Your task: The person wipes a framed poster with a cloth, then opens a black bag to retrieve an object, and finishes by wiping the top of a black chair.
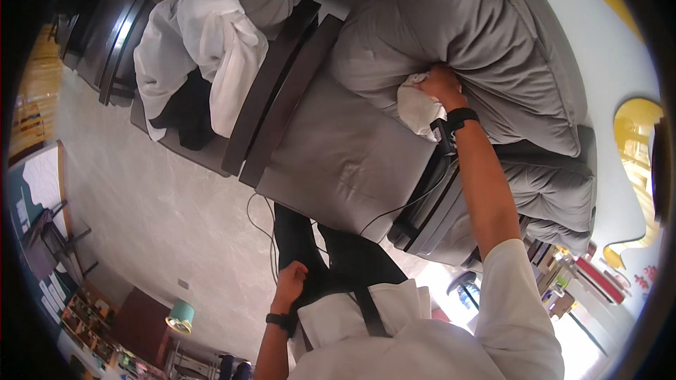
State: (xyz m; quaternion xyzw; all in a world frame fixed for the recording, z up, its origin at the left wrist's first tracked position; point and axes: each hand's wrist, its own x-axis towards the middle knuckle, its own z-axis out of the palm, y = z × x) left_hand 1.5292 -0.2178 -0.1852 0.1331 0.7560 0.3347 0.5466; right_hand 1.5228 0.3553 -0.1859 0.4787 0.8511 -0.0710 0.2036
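Note:
My right hand [442, 87] grips a crumpled off-white cloth [420, 105] and presses it against the large grey cushion [449, 16] at the back of a chair. Part of the cloth bulges out to the left of my fingers, above the grey seat [348, 153]. A small dark device with a cable [398, 210] is at my right wrist. My left hand [291, 281] hangs low by my black-trousered leg, its fingers curled, with nothing visible in it. White and black clothing [211, 37] lies on the neighbouring seat at the left.
Dark armrests [296, 100] separate the seats, and another armrest [433, 206] stands right of the nearest seat. Further grey cushions [554, 190] are at the right. A cable hangs beside my leg. A green round stool [180, 315] and shelves stand across the pale floor [158, 211].

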